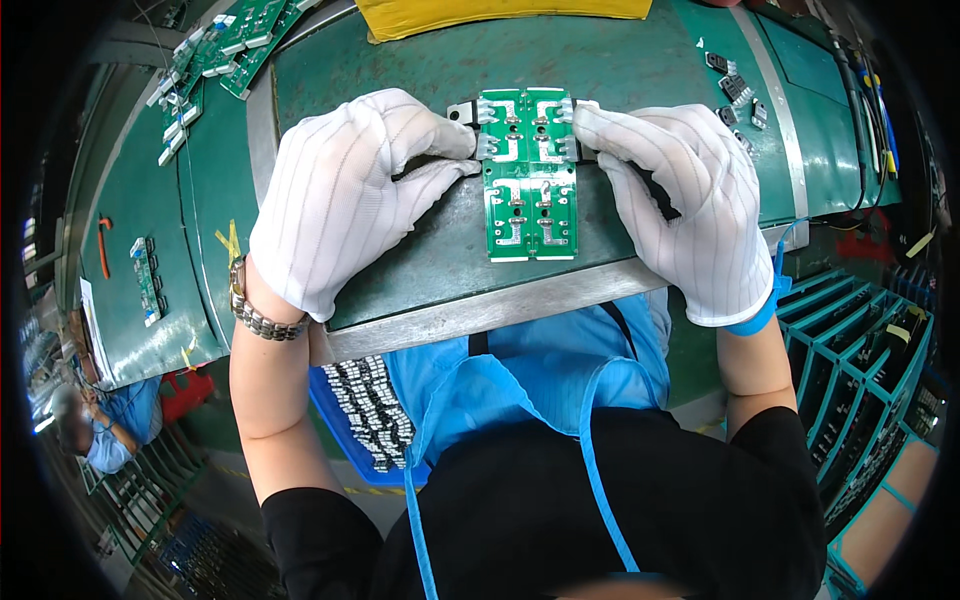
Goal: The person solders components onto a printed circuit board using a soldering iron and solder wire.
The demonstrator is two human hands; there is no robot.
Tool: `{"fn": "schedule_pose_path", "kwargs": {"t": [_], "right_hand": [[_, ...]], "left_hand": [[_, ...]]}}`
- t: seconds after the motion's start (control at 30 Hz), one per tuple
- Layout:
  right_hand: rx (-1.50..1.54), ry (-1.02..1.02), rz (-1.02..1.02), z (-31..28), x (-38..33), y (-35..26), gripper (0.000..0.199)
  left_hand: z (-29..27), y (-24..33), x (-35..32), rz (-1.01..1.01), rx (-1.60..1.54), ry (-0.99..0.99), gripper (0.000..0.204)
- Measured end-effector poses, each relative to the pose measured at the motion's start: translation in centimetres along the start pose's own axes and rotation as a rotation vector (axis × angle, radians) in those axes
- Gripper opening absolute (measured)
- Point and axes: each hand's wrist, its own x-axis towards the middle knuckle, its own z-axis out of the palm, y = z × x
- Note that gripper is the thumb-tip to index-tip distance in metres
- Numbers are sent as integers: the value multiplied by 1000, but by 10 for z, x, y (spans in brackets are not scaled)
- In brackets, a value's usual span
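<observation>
A green circuit board (530, 190) lies on the dark green bench near its front edge, its silvery solder tracks facing up. At the board's far left edge sits a black transistor (462, 114) with a hole in its tab. My left hand (350, 185), in a white striped glove, pinches it between thumb and forefinger. My right hand (690, 195), gloved alike, pinches at the board's far right edge, where a dark component (586, 152) like the left one shows partly behind the fingertips. A blue wrist strap (755, 315) circles my right wrist.
Several loose transistors (735, 90) lie at the back right. Green boards with white connectors (220, 50) are piled far left. A yellow bin (500, 15) stands at the back. A blue crate of parts (345, 430) sits below the bench edge, and teal racks (850, 350) stand at right.
</observation>
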Motion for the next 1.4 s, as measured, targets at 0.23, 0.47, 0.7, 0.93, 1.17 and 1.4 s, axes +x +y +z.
{"fn": "schedule_pose_path", "kwargs": {"t": [0.23,0.47,0.7,0.93,1.17,1.4], "right_hand": [[-14,-14,5,-2,-2,-1,38],[-5,42,-4,1,-1,-1,32],[-15,-18,22,-4,1,-4,37],[-31,-33,25,-3,0,-4,35],[-60,-49,30,-4,-1,-5,36],[-59,-25,28,-2,0,-7,34]], "left_hand": [[1,3,3,-24,-3,-43,27],[7,6,5,-9,21,14,24],[6,10,3,4,76,-3,25],[5,10,1,22,84,32,27],[9,7,1,37,60,51,29],[8,9,2,39,95,47,27]]}}
